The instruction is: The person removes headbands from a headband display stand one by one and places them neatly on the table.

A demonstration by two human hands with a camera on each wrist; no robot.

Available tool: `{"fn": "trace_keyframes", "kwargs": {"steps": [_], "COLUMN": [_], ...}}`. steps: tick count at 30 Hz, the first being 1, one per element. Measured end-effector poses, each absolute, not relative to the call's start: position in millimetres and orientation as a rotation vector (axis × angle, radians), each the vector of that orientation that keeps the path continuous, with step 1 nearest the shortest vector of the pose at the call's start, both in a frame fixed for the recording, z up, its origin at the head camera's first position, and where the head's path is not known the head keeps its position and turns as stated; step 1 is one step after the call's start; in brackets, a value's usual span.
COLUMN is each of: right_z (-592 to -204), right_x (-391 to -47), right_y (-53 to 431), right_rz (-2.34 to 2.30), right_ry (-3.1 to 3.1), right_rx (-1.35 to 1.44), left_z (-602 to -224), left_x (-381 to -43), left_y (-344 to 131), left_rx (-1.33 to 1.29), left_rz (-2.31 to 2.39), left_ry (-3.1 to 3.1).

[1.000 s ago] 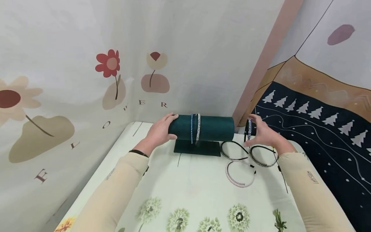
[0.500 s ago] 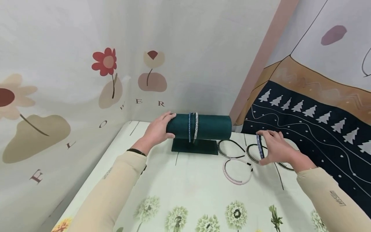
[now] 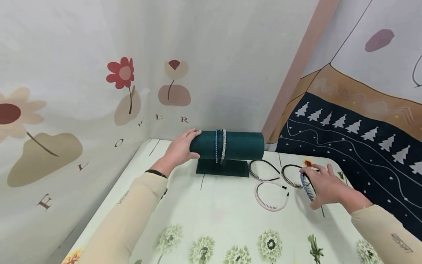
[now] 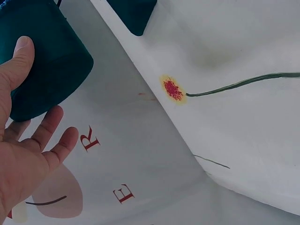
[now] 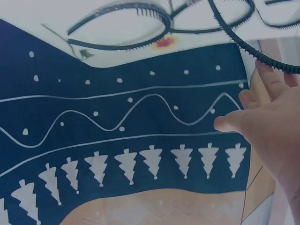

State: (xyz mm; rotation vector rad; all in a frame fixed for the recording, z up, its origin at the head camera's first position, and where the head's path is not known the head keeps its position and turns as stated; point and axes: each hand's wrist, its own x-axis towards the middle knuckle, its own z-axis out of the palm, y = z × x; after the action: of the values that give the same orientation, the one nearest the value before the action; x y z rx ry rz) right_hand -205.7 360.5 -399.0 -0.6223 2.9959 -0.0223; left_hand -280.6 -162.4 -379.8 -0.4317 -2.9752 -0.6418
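Note:
A dark green velvet display roll [image 3: 244, 146] on a flat base [image 3: 222, 168] stands at the back of the table. A thin blue headband [image 3: 216, 146] and a sparkly silver headband [image 3: 224, 146] hang round its middle. My left hand [image 3: 179, 149] grips the roll's left end, the thumb [image 4: 22, 58] lying on the velvet in the left wrist view. My right hand [image 3: 329, 186] holds a blue glittery headband [image 3: 306, 187] with comb teeth, low over the right side of the table. In the right wrist view this headband [image 5: 239, 41] arches dark above the fingers.
Left of my right hand lie a black headband [image 3: 263, 179], a pink one [image 3: 263, 204] and another dark one [image 3: 290, 182]. A further toothed headband [image 5: 117, 47] shows in the right wrist view. Printed fabric [image 3: 224, 73] rises behind the table.
My right hand has carried the blue headband away from the roll's right end, rightward and down toward the table. The left hand has stayed on the roll.

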Motion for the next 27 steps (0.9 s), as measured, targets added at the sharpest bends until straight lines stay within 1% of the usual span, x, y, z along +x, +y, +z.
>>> {"fn": "trace_keyframes", "kwargs": {"steps": [8,18,27], "right_z": [-420.2,-440.4,-451.0], "right_x": [-197.1,-192.7,-192.0], "right_y": [359.1,353.5,354.2], "right_rz": [0.266,0.347,0.290], "right_ry": [2.928,2.890,2.903], "right_rx": [-0.640,-0.674,-0.673], "left_z": [-379.2,-380.4,-380.0], "left_x": [-278.6,-278.6,-278.4], "left_y": [-163.8,-162.4,-161.7], "left_rx": [-0.432,-0.428,-0.423], "left_rz": [-0.633,-0.626,-0.629], "left_ry": [-2.966,-2.964,-2.968]}}
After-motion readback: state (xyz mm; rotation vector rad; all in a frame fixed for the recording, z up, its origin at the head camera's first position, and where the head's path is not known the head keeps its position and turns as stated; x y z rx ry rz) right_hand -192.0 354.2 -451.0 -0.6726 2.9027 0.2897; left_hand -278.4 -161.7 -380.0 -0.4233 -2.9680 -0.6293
